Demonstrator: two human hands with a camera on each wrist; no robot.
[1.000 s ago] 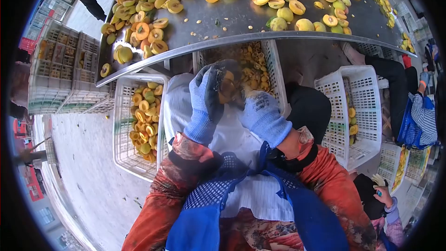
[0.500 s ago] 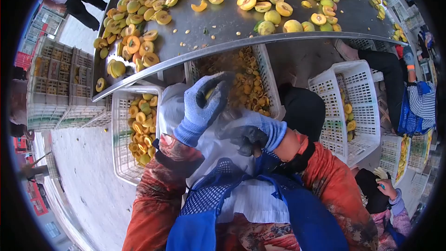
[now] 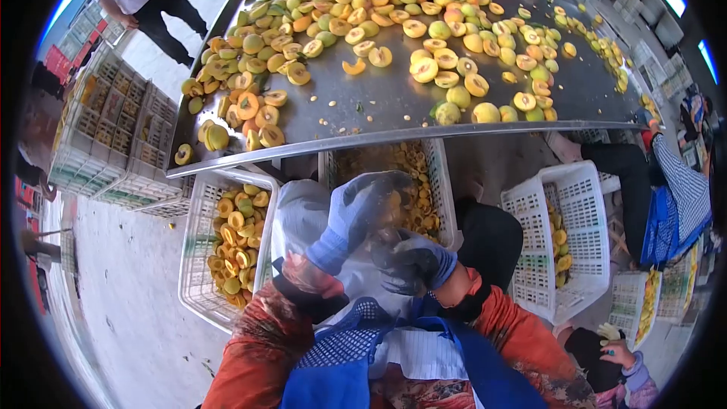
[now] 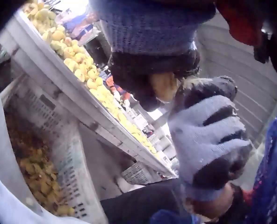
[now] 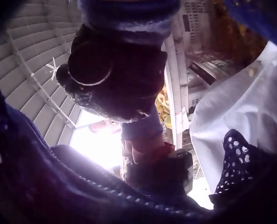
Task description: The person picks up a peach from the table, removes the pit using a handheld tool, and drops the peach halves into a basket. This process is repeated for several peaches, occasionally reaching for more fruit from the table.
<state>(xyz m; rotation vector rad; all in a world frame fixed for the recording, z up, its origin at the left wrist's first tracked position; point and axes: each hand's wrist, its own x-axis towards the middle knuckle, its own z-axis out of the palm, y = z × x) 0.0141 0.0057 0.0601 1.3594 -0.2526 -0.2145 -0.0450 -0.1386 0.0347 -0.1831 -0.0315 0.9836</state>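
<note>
Steel table (image 3: 379, 102) ahead, covered in cut yellow fruit; my hands are working low, over my lap.
Left hand (image 3: 354, 212): gloved fingers curled round a fruit piece (image 4: 164, 86), held just above the right hand (image 3: 416, 261) and close to touching it. Right fingers are curled too; can't tell if they hold anything. Fruit looks light, soft and wet-slick, so I'd cup it by the skin side and not squeeze the flesh. White apron (image 3: 303, 216) underneath, crate (image 3: 438, 174) of cut pieces just beyond.

Head overhead, downward; wrists close, upward; table (image 3: 379, 98) shared
</note>
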